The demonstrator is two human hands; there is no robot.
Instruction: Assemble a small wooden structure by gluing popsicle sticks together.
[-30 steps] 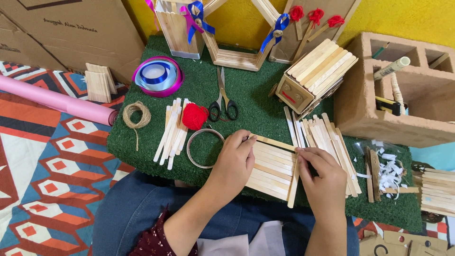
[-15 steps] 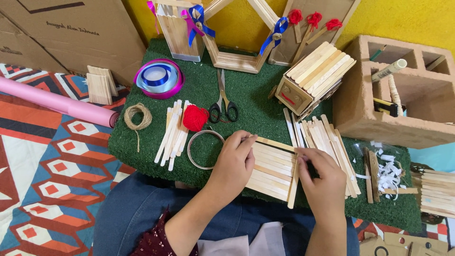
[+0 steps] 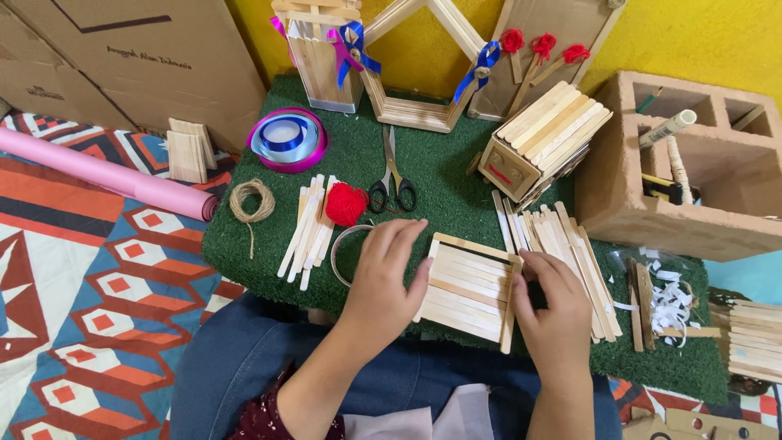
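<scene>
We see a green turf mat (image 3: 456, 183) carrying everything, with a patterned rug (image 3: 90, 301) off to the left of our fingers. Beyond the right fingers stands a hollow clay block (image 3: 619, 204) holding a marker and tools. Up ahead lean a stick-built house frame (image 3: 415, 57) and a small stick box (image 3: 542, 143). A pink paper roll (image 3: 106, 173) lies far left.

Between our hands sits the flat panel of craft sticks (image 3: 468, 291). Our left hand (image 3: 383, 281) rests on its left edge, fingers spread and lying flat, closed on nothing. Our right hand (image 3: 554, 310) pinches the upright stick along the panel's right edge, fingers curled tight on it.

Just right of the right fingers lie loose sticks (image 3: 570, 253). Ahead of the left fingers sit scissors (image 3: 393, 179), a red yarn ball (image 3: 346, 204), a ribbon spool (image 3: 287, 138) and a twine coil (image 3: 252, 201). A wire ring (image 3: 342, 248) is partly hidden by the left hand.
</scene>
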